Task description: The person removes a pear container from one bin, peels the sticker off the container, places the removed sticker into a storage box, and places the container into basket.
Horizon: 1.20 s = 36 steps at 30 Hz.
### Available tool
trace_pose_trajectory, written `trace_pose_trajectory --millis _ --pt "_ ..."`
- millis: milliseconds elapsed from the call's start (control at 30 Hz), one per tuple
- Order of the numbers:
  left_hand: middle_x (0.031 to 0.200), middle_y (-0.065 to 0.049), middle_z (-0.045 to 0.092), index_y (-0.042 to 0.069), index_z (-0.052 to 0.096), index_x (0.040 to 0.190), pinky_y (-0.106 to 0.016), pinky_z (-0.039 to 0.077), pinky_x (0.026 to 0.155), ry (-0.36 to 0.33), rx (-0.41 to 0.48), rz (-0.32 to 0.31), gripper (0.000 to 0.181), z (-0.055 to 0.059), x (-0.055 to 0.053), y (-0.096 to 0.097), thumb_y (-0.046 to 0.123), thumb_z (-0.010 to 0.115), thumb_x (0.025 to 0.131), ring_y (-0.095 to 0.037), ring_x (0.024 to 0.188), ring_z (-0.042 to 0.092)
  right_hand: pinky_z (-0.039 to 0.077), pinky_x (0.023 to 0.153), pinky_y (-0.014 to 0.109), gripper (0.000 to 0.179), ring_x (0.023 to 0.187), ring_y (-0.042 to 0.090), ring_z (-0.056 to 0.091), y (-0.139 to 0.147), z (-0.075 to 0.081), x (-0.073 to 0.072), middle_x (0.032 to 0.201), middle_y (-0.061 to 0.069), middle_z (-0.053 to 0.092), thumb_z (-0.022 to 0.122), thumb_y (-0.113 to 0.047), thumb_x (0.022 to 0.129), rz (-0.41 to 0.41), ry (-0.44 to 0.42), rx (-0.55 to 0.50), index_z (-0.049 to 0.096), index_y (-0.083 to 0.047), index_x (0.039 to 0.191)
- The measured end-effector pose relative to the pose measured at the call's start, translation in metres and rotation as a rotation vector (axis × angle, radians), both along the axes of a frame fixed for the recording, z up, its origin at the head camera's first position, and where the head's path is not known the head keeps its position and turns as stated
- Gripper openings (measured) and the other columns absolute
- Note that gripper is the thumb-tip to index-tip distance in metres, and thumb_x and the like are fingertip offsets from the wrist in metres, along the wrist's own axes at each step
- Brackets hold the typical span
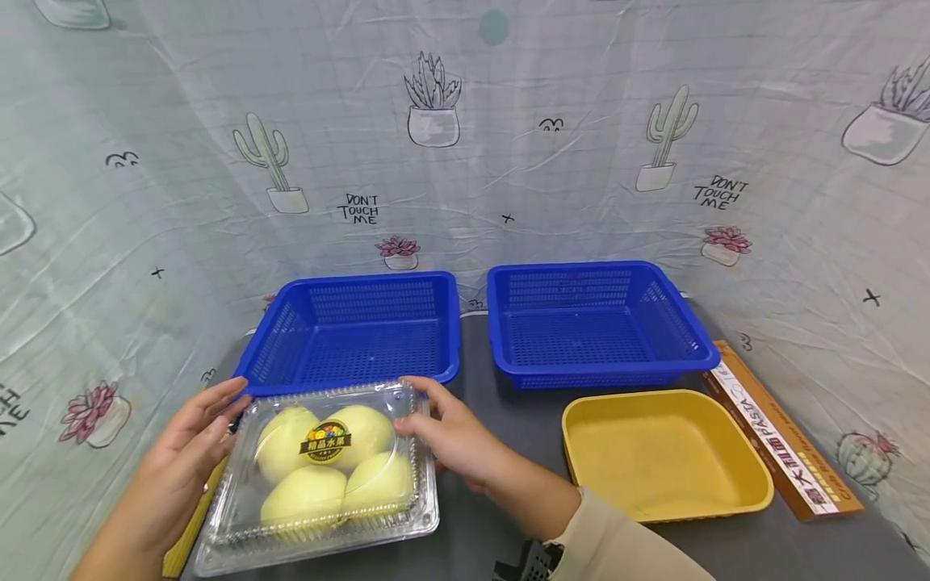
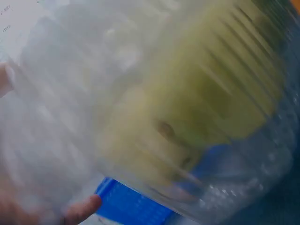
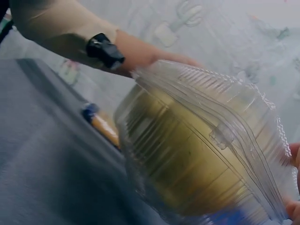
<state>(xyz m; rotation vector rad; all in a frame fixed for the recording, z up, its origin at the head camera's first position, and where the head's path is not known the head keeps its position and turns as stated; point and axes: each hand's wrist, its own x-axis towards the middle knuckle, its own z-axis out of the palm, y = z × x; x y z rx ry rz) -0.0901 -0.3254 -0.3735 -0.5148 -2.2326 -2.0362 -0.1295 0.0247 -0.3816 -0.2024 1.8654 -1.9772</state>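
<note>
A clear plastic clamshell box of fruit (image 1: 240, 476) is tilted in front of me, with several round, pale yellow-green fruits (image 1: 303, 496) inside. A black and gold label sits on its lid. My right hand (image 1: 461, 440) grips the box's far right corner, thumb over the lid edge and the other fingers partly hidden. At the left side of the box is my left hand (image 1: 170, 464), its fingers spread and fairly straight near the far left corner, the thumb beside the lid. The left wrist view is blurred; the box (image 2: 126, 136) fills most of it.
Two blue plastic baskets (image 1: 458, 323) (image 1: 501, 355) stand side by side along the back curtain. A yellow tray (image 1: 661, 460) lies at the right, beside an orange-brown pasta box (image 1: 785, 440). Something long and yellow (image 1: 190, 520) is partly hidden under the left hand.
</note>
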Motion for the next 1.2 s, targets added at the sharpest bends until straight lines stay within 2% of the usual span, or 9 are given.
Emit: trace_pose_trajectory --millis 133,333,467,633,833,967,1067,1133,1200 --pt "0.163 0.001 0.042 -0.001 0.033 0.165 -0.017 0.046 0.103 -0.002 -0.011 -0.014 0.05 -0.008 0.009 -0.009 -0.003 0.029 0.115 -0.005 0.145 0.044 0.059 0.058 0.035 0.065 0.085 0.023 0.065 -0.01 -0.014 0.01 0.133 0.017 0.052 0.075 -0.021 0.093 -0.025 -0.021 0.006 0.055 -0.034 0.153" --pt "0.161 0.007 0.044 0.004 0.035 0.164 -0.017 0.048 0.102 -0.039 -0.032 -0.052 0.051 -0.024 0.017 -0.018 -0.004 0.028 0.115 0.001 0.142 0.045 0.061 0.059 0.038 0.065 0.084 0.024 0.068 -0.017 -0.035 0.02 0.122 0.014 0.057 0.074 -0.015 0.092 -0.054 -0.085 -0.073 0.056 -0.029 0.153" --pt "0.158 0.012 0.045 0.007 0.037 0.165 -0.015 0.047 0.096 -0.099 -0.086 -0.003 0.049 -0.035 0.02 -0.016 0.001 0.031 0.116 0.004 0.139 0.045 0.062 0.06 0.043 0.066 0.084 0.026 0.07 -0.021 -0.047 0.025 0.124 0.013 0.056 0.073 -0.013 0.091 -0.076 -0.113 -0.107 0.056 -0.027 0.153" --pt "0.152 0.02 0.049 0.007 0.037 0.165 -0.011 0.042 0.092 -0.182 -0.133 0.053 0.047 -0.048 0.019 -0.013 0.007 0.036 0.117 0.009 0.133 0.046 0.062 0.058 0.041 0.066 0.081 0.024 0.07 -0.024 -0.057 0.027 0.128 0.012 0.056 0.073 -0.012 0.091 -0.101 -0.117 -0.111 0.056 -0.028 0.153" --pt "0.15 0.02 0.051 0.006 0.04 0.163 -0.012 0.043 0.092 -0.165 -0.148 0.074 0.047 -0.057 0.021 -0.012 0.006 0.039 0.117 0.006 0.132 0.047 0.061 0.056 0.039 0.066 0.077 0.023 0.07 -0.027 -0.061 0.03 0.129 0.012 0.057 0.072 -0.011 0.09 -0.115 -0.111 -0.101 0.057 -0.028 0.153" --pt "0.15 0.022 0.051 0.006 0.042 0.163 -0.012 0.043 0.093 -0.159 -0.136 0.094 0.047 -0.06 0.023 -0.012 0.005 0.04 0.116 0.007 0.132 0.048 0.06 0.057 0.039 0.067 0.08 0.024 0.069 -0.027 -0.059 0.03 0.14 0.014 0.056 0.074 -0.014 0.091 -0.107 -0.065 -0.041 0.057 -0.032 0.153" --pt "0.15 0.022 0.05 0.005 0.041 0.162 -0.009 0.041 0.095 -0.171 -0.135 0.112 0.047 -0.063 0.025 -0.012 0.006 0.043 0.116 0.009 0.132 0.046 0.059 0.071 0.045 0.067 0.095 0.03 0.066 -0.025 -0.057 0.03 0.152 0.017 0.053 0.075 -0.022 0.092 -0.096 0.024 0.072 0.055 -0.036 0.154" --pt "0.15 0.024 0.048 0.004 0.04 0.163 -0.008 0.04 0.095 -0.194 -0.148 0.122 0.047 -0.065 0.026 -0.011 0.008 0.043 0.116 0.012 0.131 0.046 0.056 0.085 0.052 0.068 0.11 0.034 0.062 -0.023 -0.055 0.029 0.157 0.019 0.051 0.076 -0.029 0.093 -0.09 0.086 0.154 0.054 -0.037 0.156" --pt "0.149 0.026 0.047 0.002 0.039 0.162 -0.007 0.039 0.095 -0.208 -0.179 0.132 0.046 -0.067 0.029 -0.01 0.01 0.043 0.117 0.014 0.13 0.045 0.052 0.095 0.057 0.068 0.12 0.036 0.059 -0.021 -0.054 0.027 0.156 0.02 0.052 0.077 -0.032 0.093 -0.081 0.142 0.212 0.053 -0.035 0.156"
